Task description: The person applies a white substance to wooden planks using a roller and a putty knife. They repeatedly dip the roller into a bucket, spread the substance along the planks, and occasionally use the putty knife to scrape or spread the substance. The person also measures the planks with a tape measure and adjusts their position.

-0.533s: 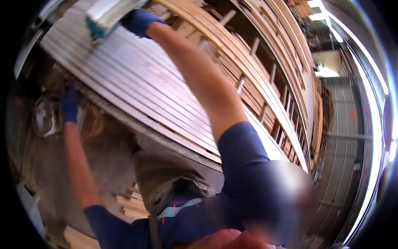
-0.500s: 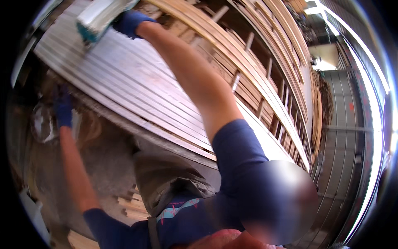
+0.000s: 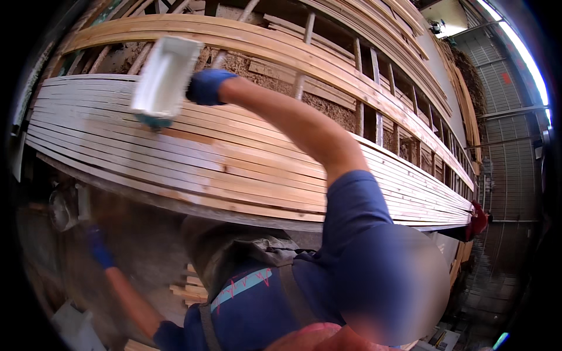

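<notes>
Head view, and your two hands are well apart, both in blue gloves. Up on the far side goes your right hand (image 3: pixel 211 86), arm stretched right across the boards, clamped on the right side of a white-coated trough (image 3: pixel 164 76); the fingertips are hidden, so you can't tell exactly how they sit. That trough is tilted, hollow side in view, a teal part (image 3: pixel 153 122) showing beneath its near end, and it's over the far edge of the boards, left of centre. Touching them or just above? Cannot tell.

Look at those narrow wooden boards (image 3: pixel 269 175), laid side by side in one long run: whitened at the left, a smeared white patch (image 3: pixel 190 153) near the middle, bare yellowish wood to the right of it.

Down on the near left, your left hand (image 3: pixel 100 248) is off the boards and blurred; whether its fingers are curled, you can't tell. A pale round container (image 3: pixel 61 207) is near it. Farther off, long timber lengths (image 3: pixel 263 50) lie across a slatted rack, wood shavings (image 3: pixel 257 67) below, while pale wood pieces (image 3: pixel 196 286) sit on the near floor.
</notes>
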Available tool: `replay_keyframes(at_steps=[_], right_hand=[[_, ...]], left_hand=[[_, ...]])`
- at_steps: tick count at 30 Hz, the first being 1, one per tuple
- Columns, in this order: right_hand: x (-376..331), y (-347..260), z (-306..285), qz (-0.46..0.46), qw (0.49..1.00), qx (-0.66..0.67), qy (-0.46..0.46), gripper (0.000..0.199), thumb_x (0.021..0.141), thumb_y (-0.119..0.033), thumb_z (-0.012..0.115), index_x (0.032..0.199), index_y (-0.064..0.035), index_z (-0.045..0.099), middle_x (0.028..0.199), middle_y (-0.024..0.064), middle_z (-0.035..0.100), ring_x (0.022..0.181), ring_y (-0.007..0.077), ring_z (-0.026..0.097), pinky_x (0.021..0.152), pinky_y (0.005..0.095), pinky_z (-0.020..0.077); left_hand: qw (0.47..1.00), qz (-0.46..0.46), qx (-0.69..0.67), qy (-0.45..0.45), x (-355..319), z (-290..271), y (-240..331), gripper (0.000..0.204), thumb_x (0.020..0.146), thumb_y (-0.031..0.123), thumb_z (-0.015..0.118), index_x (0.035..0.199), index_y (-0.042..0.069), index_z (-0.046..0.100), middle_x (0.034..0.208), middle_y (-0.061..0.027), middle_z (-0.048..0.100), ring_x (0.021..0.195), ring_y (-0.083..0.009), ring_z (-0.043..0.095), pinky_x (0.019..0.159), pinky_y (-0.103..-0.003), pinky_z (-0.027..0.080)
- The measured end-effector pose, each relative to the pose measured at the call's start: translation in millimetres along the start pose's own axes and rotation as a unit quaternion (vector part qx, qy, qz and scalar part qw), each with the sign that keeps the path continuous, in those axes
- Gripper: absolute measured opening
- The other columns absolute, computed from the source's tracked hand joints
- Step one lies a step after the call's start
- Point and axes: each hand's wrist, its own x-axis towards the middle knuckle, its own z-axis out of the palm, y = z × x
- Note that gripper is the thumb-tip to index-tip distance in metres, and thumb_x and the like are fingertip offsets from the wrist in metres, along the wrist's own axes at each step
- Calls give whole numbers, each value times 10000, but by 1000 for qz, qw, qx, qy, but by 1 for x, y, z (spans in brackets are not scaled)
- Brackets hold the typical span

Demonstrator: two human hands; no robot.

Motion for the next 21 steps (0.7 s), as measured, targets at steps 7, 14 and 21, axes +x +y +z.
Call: replay_keyframes(at_steps=[7,14,21], right_hand=[[-346,230,42,-19,999,35,23,363,946,-158,506,1302,-119,565,1274,144,602,1178,299,567,1009,377,440],[-428,249,65,62,998,16,25,284,854,-272,576,1037,-86,690,1013,195,686,935,373,652,799,433,512],[-545,334,69,-13,994,71,84,265,840,-271,575,1017,-116,698,1007,159,694,932,333,660,773,427,522]], left_hand=[[980,-68,-165,-89,-206,155,85,447,975,162,477,1414,85,443,1353,-91,532,1193,-238,541,1001,-373,444],[875,21,410,-256,-413,202,-82,487,963,316,480,1398,101,447,1374,-74,510,1224,-221,500,1004,-349,417],[913,-391,-26,-114,-675,315,-3,140,926,329,542,1006,223,587,838,-10,601,573,-133,533,468,-254,383]])
